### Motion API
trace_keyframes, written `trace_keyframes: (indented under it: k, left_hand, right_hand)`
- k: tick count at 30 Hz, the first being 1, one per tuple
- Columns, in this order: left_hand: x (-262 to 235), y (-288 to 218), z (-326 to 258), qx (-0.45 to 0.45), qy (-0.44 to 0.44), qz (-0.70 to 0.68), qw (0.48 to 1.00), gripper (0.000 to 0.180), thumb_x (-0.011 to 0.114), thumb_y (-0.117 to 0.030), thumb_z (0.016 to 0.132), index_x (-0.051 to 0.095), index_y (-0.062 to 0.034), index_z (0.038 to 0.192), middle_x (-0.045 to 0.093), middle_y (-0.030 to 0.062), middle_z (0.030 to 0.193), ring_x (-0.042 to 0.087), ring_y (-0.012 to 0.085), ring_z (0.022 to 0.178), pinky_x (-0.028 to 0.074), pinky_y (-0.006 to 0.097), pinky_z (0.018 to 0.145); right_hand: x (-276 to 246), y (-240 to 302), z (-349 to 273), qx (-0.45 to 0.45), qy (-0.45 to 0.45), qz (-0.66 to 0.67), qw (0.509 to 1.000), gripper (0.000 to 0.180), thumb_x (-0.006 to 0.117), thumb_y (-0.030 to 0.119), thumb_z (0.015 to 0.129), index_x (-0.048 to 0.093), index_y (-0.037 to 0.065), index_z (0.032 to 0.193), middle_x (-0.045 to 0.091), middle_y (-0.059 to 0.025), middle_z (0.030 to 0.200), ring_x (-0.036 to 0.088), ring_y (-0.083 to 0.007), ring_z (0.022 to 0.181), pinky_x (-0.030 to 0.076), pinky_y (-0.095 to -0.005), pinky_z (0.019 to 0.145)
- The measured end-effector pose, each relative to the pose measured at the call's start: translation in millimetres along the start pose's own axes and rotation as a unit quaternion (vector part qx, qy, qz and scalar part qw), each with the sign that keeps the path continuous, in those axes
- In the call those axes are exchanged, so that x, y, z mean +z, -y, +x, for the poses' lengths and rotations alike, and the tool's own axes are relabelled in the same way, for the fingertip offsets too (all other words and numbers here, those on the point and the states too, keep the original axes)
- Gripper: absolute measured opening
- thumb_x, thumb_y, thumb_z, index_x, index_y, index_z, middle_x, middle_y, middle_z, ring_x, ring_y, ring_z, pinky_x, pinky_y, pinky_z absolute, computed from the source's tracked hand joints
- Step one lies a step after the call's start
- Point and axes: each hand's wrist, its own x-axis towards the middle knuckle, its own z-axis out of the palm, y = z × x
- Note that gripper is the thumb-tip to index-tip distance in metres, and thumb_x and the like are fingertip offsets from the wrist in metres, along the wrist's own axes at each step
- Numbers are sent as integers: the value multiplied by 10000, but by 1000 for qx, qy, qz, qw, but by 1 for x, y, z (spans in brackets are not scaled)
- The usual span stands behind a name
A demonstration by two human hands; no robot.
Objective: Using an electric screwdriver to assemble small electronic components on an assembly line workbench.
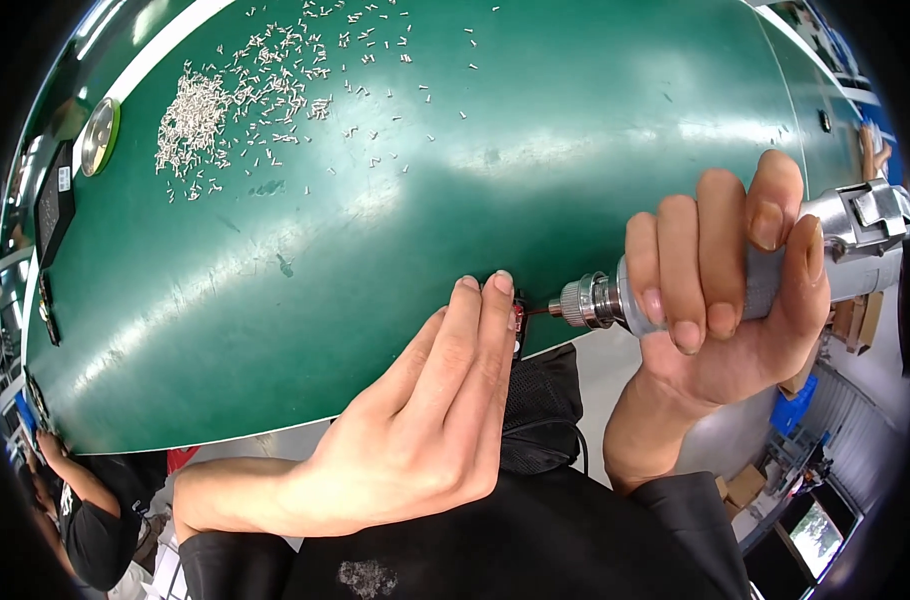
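My right hand (720,285) is wrapped round a grey power screwdriver (630,290), held nearly level with its silver nose toward the left. From the nose a thin reddish bit (541,311) reaches to a small dark part with a red patch (518,318) close to the table's near edge. My left hand (425,400) lies beside that part, fingers stretched together and fingertips at its left side, steadying it; the thumb is hidden. Far off at the upper left, a heap of small silvery screws (195,118) is spread over the green tabletop (375,290).
A round green-rimmed dish (99,136) and a black box-like item (55,205) stand along the table's left edge. Another person (95,510) sits at the lower left. A further person's hand (875,148) shows at the far right. Below the near edge hangs a black bag (543,410).
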Motion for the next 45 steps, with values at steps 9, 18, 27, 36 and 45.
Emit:
trace_keyframes:
  k: [9, 18, 27, 36, 45]
  left_hand:
    - [4, 0, -1, -1, -33, -7, 999, 346, 616, -5, 596, 655, 129, 912, 639, 241, 1028, 621, 315, 955, 539, 326, 804]
    - [-7, 2, -2, 33, 3, 12, 999, 404, 579, -74, 624, 645, 153, 951, 628, 243, 1031, 590, 313, 985, 505, 335, 868]
    - [-8, 5, -7, 19, 7, -28, 999, 383, 582, -82, 646, 636, 147, 949, 600, 255, 1092, 577, 328, 1028, 488, 346, 905]
    - [-6, 5, -11, 0, -71, -81, 994, 347, 589, -71, 701, 594, 104, 1000, 576, 232, 1114, 551, 327, 1077, 496, 354, 903]
    - [1, 0, -19, -8, -126, -73, 989, 263, 623, -33, 729, 596, 83, 964, 571, 244, 1116, 570, 313, 1046, 522, 348, 852]
  right_hand:
    - [-1, 0, 6, 12, 64, -37, 997, 199, 401, 267, 987, 419, 92, 894, 427, 13, 579, 429, -97, 457, 412, -271, 536]
    - [12, 5, 7, 7, 85, -151, 985, 184, 515, 215, 937, 438, 67, 859, 430, 13, 551, 400, -76, 415, 358, -234, 446]
    - [24, -7, 10, -16, 109, -93, 990, 145, 607, 77, 831, 473, 38, 793, 461, -25, 554, 410, -102, 412, 314, -255, 407]
    - [21, -3, 14, -10, 184, 25, 983, 163, 686, 80, 760, 542, 5, 744, 534, -58, 544, 472, -124, 415, 397, -263, 422]
    - [3, 5, -3, -89, 113, 113, 983, 199, 630, 115, 828, 459, 63, 742, 445, -8, 469, 422, -108, 350, 409, -243, 397]
